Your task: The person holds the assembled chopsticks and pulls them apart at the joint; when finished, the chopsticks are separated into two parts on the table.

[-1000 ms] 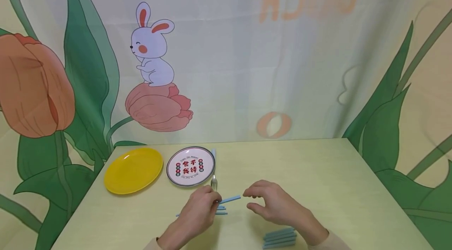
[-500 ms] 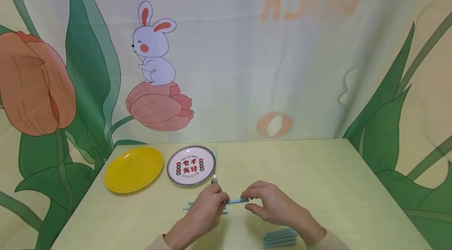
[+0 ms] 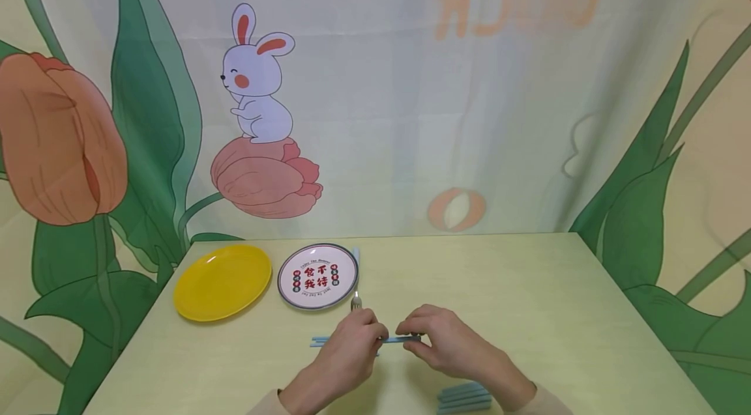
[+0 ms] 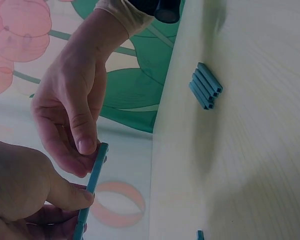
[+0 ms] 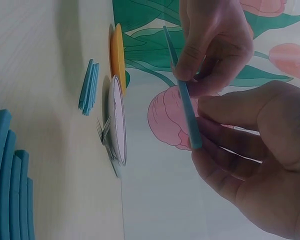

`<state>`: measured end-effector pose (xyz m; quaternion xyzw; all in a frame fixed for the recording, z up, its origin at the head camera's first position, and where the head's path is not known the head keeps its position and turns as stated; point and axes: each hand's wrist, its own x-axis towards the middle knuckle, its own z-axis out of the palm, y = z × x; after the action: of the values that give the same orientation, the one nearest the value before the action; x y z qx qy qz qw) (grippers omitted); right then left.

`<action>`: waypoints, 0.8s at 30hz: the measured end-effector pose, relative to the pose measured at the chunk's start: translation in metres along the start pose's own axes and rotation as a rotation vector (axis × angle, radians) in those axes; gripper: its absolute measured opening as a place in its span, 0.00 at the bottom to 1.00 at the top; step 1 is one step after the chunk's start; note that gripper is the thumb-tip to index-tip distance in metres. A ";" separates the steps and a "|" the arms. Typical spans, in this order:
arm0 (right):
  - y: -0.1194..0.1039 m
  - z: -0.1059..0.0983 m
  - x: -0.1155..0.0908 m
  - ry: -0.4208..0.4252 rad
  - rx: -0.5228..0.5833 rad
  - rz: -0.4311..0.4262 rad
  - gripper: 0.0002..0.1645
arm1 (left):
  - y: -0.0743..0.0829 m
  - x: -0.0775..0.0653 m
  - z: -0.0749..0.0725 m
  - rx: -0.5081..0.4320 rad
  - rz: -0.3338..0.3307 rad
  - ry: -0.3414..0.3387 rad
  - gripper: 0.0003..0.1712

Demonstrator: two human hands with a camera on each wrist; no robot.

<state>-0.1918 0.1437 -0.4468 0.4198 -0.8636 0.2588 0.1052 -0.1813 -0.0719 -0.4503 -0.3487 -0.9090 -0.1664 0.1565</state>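
Note:
Both hands hold one slim blue chopstick (image 3: pixel 394 339) above the table, near its front. My left hand (image 3: pixel 354 343) pinches it along its length between thumb and fingers; the thinner end extends past the grip in the right wrist view. At the thicker end, the thumb and fingertips of my right hand (image 3: pixel 446 340) hold the stick (image 5: pixel 191 120). Beneath the left hand lie several thin blue chopsticks (image 5: pixel 89 87), partly hidden in the head view. Below the right hand is a row of thicker, shorter blue sticks (image 4: pixel 205 86) with square hollow-looking ends.
A white plate (image 3: pixel 317 276) with red characters stands at the back left, beside a yellow plate (image 3: pixel 223 283). By the white plate's right edge lies a fork (image 3: pixel 356 302), with a pale blue handle (image 3: pixel 356 255) behind it. A printed curtain (image 3: pixel 375 141) hangs behind the table.
The left hand has shifted right with the chopstick, which has swung level. The right hand's fingers have come onto its other end. The plates and the row of thicker sticks stay put.

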 end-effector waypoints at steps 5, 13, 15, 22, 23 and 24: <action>-0.001 0.003 0.001 0.013 0.007 0.000 0.07 | 0.001 0.001 0.001 -0.009 0.019 0.013 0.05; 0.001 0.010 -0.001 0.020 -0.005 0.014 0.05 | 0.001 0.002 0.001 -0.043 0.034 0.001 0.05; 0.001 0.012 -0.002 0.040 -0.015 -0.001 0.05 | 0.001 0.002 0.001 -0.040 0.045 0.001 0.05; 0.002 0.012 -0.004 0.074 -0.040 -0.014 0.05 | 0.000 0.001 0.000 -0.036 0.047 -0.003 0.04; 0.002 0.012 -0.005 0.071 -0.039 -0.010 0.05 | 0.000 0.001 0.000 -0.041 0.040 -0.010 0.04; 0.002 0.011 -0.005 0.068 -0.038 -0.005 0.05 | -0.001 0.001 0.000 -0.042 0.036 -0.016 0.04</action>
<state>-0.1900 0.1421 -0.4593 0.4108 -0.8632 0.2562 0.1429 -0.1824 -0.0721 -0.4502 -0.3694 -0.9001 -0.1799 0.1448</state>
